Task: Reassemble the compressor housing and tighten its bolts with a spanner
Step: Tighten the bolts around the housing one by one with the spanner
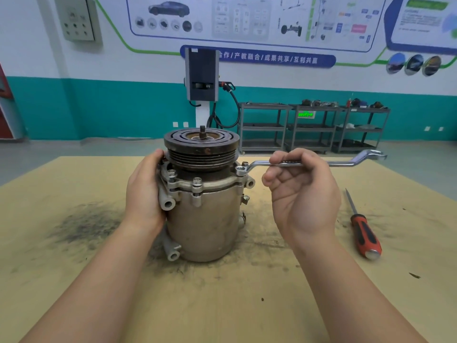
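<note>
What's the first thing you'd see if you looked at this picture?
The big metal compressor standing upright mid-table, with a dark grooved pulley on top. The left hand holds its side, while the right hand holds a shiny spanner set on a bolt at the rim. A red screwdriver lies to the right.
</note>
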